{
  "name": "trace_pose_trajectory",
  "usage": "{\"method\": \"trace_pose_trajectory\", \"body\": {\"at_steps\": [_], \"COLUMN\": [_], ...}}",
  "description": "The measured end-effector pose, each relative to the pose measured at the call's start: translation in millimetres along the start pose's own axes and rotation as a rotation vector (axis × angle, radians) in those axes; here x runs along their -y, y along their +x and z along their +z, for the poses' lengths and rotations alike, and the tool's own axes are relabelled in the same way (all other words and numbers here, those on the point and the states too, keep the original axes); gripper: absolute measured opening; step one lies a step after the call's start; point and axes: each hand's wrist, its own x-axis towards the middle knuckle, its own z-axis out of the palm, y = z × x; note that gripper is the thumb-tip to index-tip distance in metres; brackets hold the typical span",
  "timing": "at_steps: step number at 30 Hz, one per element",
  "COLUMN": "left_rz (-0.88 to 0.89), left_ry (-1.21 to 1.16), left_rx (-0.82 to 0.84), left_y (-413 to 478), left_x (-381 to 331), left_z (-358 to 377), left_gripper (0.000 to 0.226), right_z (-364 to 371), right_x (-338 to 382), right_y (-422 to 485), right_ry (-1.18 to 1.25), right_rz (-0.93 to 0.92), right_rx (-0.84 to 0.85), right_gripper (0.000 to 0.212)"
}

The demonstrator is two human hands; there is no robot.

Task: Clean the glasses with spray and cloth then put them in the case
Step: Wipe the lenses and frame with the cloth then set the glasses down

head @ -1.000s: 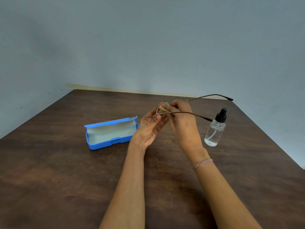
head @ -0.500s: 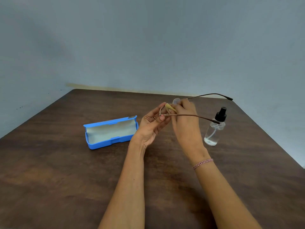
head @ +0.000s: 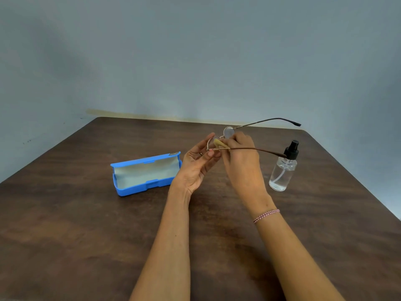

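The main risk is sitting in the thin metal frame. The glasses (head: 229, 131) are being held up above the worktop (head: 86, 235) by a light pinch alone. If the right grip (head: 240, 164) is rubbing harder than the left grip (head: 195, 168) is bracing, the frame is likely to twist at the hinge or slip out and drop. The cloth (head: 219, 144) is looking small and bunched, so bare fingertips could be straying onto the lens and smearing it. Both temples are sticking out unfolded to the right of the right grip. In this view the nearer one is ending right at the black pump of the spray bottle (head: 282, 172). Whether it is touching cannot be told, but a careless swing of the frame could be tipping that bottle over.

The left grip is closing only partly: its fingers are lying fairly straight behind the frame and its thumb is pressing the rim near the hinge against them, so it is pinching the glasses. The right grip is curling tight, pinching the yellowish cloth against the lens nearest the left grip. The other lens is showing bare just beyond its knuckles. The blue case (head: 147, 177) is lying open on the worktop just left of the left grip, with nothing visible inside. By my judgement the wiping is under way and the stowing is not yet done.
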Motion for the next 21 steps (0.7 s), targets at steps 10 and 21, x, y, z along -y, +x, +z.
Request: {"method": "trace_pose_trajectory", "body": {"at_steps": [10, 21], "left_rz": [-0.004, -0.022], "left_ry": [-0.069, -0.054], "left_rx": [0.016, 0.018], "left_y": [-1, 0], "left_x": [-2, -1], "left_z": [-2, 0], "left_gripper": [0.059, 0.061], "right_z": [-2, -3], "right_x": [2, -1], "right_y": [2, 2], "right_ry": [0.258, 0.345], "right_rz": [-0.042, -0.008], "right_rx": [0.071, 0.056], "right_gripper": [0.022, 0.028]}}
